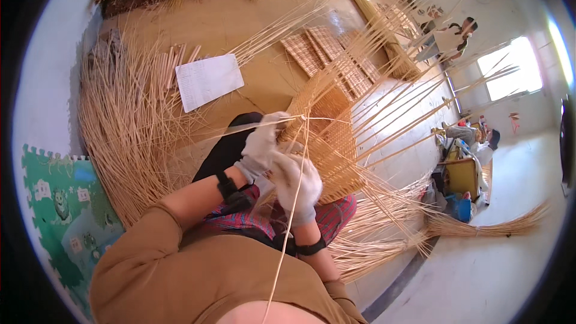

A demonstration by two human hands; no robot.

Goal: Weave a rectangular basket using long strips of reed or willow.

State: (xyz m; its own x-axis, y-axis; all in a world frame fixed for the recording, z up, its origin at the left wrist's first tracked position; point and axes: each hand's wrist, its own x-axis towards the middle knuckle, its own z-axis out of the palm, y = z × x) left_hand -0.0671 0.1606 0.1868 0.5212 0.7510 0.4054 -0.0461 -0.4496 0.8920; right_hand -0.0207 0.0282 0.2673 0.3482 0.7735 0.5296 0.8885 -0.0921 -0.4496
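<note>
Light's bright, R window (511,72) blown out, glare on flr (377,127), fisheye bends edges, corners blk.

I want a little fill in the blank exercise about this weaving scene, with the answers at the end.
1. The left hand and right hand both wear gloves coloured ____.
2. Choosing between left and right, the sheet of paper lies to the ____ of the woven piece in this view.
3. The wrist bands on both arms are ____.
4. The foam mat near the picture's left edge is mainly ____.

Missing words: white; left; black; green.
</note>
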